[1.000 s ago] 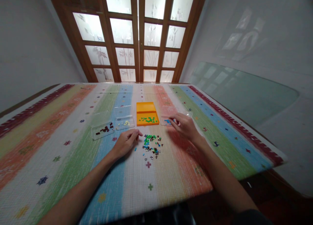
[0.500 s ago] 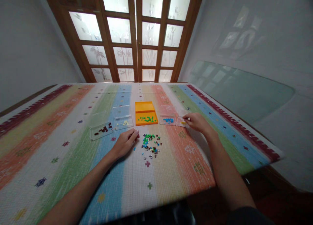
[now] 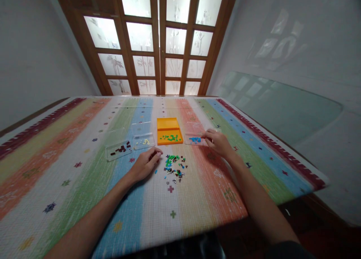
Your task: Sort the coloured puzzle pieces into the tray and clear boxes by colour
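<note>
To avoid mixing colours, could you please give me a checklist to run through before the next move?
1. Orange box open, only green pieces visible inside: ok.
2. Blue pieces together in their clear tray: ok.
3. Loose pile sorted by colour: not ok, colours mixed.
4. Left hand off the pile: ok, beside it.
5. Right hand free of pieces: cannot tell, too small to see.

orange box (image 3: 167, 123), blue pieces (image 3: 194, 140), striped multicoloured tablecloth (image 3: 158, 214)
</note>
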Motion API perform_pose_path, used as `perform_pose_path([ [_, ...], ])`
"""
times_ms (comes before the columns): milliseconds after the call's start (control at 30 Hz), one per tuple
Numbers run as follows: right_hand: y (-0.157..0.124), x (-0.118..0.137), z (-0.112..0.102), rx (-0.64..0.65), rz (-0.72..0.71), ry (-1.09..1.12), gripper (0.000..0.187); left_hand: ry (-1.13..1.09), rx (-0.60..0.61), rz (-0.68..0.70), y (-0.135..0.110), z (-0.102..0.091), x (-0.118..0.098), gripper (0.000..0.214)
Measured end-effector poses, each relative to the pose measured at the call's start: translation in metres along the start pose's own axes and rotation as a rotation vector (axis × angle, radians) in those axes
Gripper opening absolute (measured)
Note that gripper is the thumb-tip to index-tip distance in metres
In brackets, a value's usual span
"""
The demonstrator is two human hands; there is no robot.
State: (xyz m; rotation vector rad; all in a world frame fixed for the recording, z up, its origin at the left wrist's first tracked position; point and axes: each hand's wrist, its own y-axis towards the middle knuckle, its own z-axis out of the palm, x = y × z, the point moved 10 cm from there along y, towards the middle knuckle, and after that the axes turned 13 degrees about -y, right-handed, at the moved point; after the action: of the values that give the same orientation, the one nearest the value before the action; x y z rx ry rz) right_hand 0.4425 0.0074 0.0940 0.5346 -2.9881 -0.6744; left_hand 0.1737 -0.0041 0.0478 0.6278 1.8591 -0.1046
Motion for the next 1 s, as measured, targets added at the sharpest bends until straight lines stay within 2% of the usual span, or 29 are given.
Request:
perform_pose_path([
  [167, -0.004, 0.063, 0.027, 0.091, -0.178, 0.045, 0.017, 0.036, 0.060, 0.017, 0.001, 0.005, -0.002, 0.028],
  [333, -0.011, 0.106, 0.033, 0.135, -0.296, 0.049, 0.018, 0.063, 0.111, 0.025, -0.002, 0.011, -0.001, 0.024],
  [567, -0.010, 0.109, 0.033, 0.181, -0.271, 0.050, 0.020, 0.196, 0.216, 0.221, -0.011, 0.026, -0.020, 0.010],
  [767, -0.010, 0.109, 0.036, 0.186, -0.266, 0.040, 0.019, 0.226, 0.235, 0.242, -0.012, 0.029, -0.024, 0.009],
  [1000, -0.010, 0.109, 0.034, 0.176, -0.275, 0.048, 0.019, 0.112, 0.199, 0.288, -0.015, 0.029, -0.036, 0.005],
])
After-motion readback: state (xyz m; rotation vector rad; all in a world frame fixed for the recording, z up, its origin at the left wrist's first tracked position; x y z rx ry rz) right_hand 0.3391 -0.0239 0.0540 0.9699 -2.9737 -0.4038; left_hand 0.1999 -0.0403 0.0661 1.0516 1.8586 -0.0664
